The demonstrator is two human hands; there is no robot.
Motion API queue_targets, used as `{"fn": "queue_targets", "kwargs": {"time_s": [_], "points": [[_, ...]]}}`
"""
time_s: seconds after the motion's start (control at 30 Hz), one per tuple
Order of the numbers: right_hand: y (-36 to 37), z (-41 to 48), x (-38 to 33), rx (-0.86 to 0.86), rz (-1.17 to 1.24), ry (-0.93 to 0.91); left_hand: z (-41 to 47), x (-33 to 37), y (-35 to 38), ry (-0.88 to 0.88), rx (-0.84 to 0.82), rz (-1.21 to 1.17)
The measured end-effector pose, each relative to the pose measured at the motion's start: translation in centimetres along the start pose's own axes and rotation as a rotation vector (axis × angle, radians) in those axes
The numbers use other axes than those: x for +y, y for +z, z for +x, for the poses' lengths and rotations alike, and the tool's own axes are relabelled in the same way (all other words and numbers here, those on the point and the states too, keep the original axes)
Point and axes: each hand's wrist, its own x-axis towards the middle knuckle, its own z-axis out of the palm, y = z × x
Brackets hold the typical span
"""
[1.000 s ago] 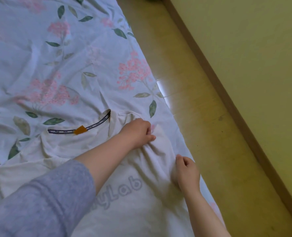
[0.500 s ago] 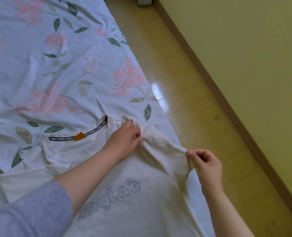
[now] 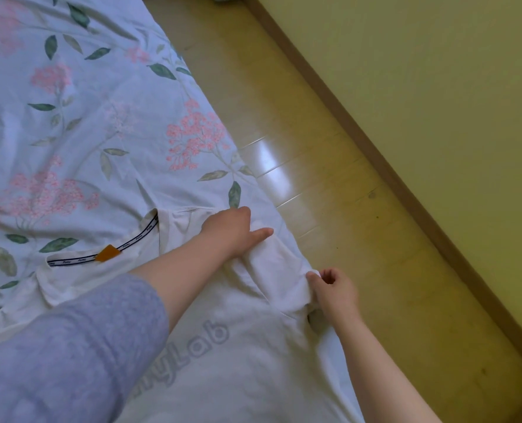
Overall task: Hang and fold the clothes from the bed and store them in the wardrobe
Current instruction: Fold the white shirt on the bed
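bed (image 3: 79,123) — covered by a pale blue sheet printed with pink flower clusters and green leaves, creased throughout; its edge runs diagonally from top centre to lower right.
white t-shirt (image 3: 238,361) — lies flat on the sheet at the near edge of the bed, grey lettering across the chest, neck tape with an orange tag (image 3: 108,253) facing up.
left hand (image 3: 232,230) — fingers extended, pressed flat on the shirt's shoulder; grey sleeve (image 3: 70,355) pushed up the forearm.
right hand (image 3: 334,290) — pinching the hem of the shirt's short sleeve (image 3: 281,270) between thumb and fingers, at the bed's edge.
floor (image 3: 330,209) — light wood boards with a glare patch, beside the bed.
wall (image 3: 437,87) — yellow-green, brown skirting board (image 3: 406,190) at its foot.
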Motion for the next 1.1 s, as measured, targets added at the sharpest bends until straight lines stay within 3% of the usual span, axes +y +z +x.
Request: {"fn": "queue_targets", "kwargs": {"time_s": [0.1,0.2,0.33,0.43,0.5,0.63,0.77,0.87,0.97,1.1], "points": [[-0.9,-0.1,0.2,-0.031,-0.039,0.003,0.2,1.2,0.0,-0.003,-0.085,0.144],[-1.6,-0.9,-0.1,0.012,0.146,-0.023,-0.2,1.5,-0.3,0.050,-0.047,0.119],[-2.6,-2.5,-0.8,0.297,0.442,-0.233,-2.5,0.0,-1.3,0.235,0.224,-0.413],[-3.0,-4.1,0.0,0.472,0.567,-0.359,-5.2,-2.3,-0.4,0.390,0.342,-0.481],[-2.4,-4.8,1.3,0.386,0.537,-0.284,-6.1,-3.6,0.9,0.306,0.230,-0.376],[-1.3,-4.7,3.1,-0.040,0.426,0.016,-4.9,-3.6,1.4,-0.053,0.012,-0.177],[-1.7,-2.9,2.0,-0.037,0.329,0.047,-2.4,-0.3,0.7,0.008,0.135,0.172],[-1.9,-1.5,1.3,0.004,0.301,0.093,-0.5,2.1,0.5,0.063,0.105,0.047],[-2.0,-0.6,1.1,0.044,0.336,0.149,1.1,3.8,0.9,-0.015,-0.008,-0.199],[-2.4,-0.2,1.5,-0.103,0.546,0.305,1.9,4.7,1.1,-0.049,-0.012,-0.351]]}}
